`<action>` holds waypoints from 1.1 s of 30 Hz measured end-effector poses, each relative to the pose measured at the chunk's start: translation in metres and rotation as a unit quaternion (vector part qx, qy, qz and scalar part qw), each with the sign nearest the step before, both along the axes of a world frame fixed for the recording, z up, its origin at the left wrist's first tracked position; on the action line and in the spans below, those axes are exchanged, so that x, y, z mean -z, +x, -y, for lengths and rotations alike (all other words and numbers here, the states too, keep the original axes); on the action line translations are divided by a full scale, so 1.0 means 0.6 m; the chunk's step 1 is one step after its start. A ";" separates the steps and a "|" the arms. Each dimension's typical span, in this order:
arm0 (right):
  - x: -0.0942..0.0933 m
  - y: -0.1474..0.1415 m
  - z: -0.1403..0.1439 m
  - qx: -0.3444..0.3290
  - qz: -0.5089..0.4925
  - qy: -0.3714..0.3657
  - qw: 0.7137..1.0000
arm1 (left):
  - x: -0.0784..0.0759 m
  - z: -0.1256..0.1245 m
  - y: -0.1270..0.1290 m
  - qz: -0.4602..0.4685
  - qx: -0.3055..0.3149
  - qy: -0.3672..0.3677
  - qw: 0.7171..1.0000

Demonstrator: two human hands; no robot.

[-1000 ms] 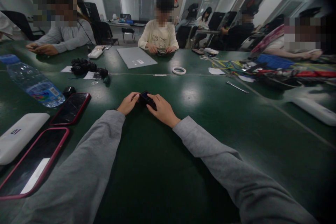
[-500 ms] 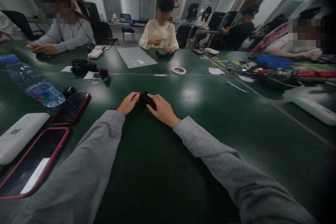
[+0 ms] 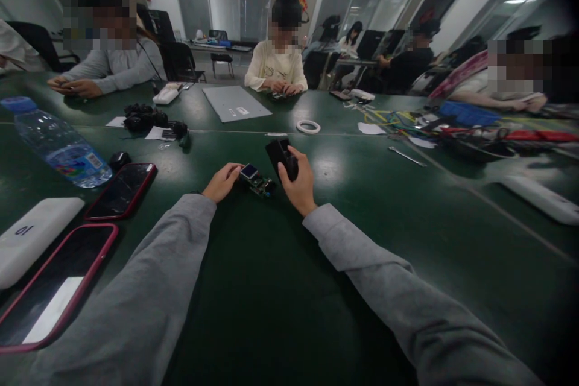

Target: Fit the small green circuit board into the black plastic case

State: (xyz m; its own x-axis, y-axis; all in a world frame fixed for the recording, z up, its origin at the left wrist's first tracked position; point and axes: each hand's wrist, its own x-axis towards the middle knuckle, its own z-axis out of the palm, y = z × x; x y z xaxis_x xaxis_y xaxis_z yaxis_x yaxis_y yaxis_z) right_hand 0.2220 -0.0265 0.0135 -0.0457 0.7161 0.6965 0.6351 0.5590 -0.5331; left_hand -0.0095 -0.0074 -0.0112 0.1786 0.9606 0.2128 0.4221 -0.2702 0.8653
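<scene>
Lifted: right hand [image 3: 297,184] grips black casing [image 3: 280,155] | left hand [image 3: 221,182] pinches bared circuit board [image 3: 257,180] | casing now apart

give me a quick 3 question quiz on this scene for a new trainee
1. True or false: the right hand holds the black cover lifted off the green table.
2. Multiple choice: what does the left hand touch? A) the water bottle B) the small circuit board with a screen C) the roll of tape
3. Short answer: what lies just left of the left sleeve, nearest the camera?

Key
1. True.
2. B, the circuit board; the water bottle and the roll of tape lie apart from it.
3. A phone in a red case, beside a white power bank.
</scene>
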 end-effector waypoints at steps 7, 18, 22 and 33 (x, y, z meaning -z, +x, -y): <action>0.034 0.022 -0.040 0.029 -0.021 -0.064 0.997 | -0.006 0.004 0.000 -0.008 -0.012 -0.015 1.000; 0.038 0.022 -0.040 0.010 0.013 -0.090 0.996 | 0.006 -0.004 0.002 0.019 0.007 -0.022 1.000; 0.038 0.021 -0.039 0.014 -0.007 -0.103 0.995 | 0.003 -0.002 0.004 0.024 0.008 -0.019 1.000; 0.048 0.020 -0.047 0.009 0.001 -0.114 0.993 | -0.011 0.009 0.005 0.002 0.004 -0.016 1.000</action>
State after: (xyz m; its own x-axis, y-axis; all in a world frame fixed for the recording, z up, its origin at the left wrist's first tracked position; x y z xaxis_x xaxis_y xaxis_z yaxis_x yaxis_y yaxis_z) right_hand 0.2340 0.0020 -0.0153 -0.0334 0.8565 0.5151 0.6453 0.4121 -0.6432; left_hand -0.0062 -0.0126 -0.0049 0.1865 0.9653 0.1830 0.4168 -0.2464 0.8750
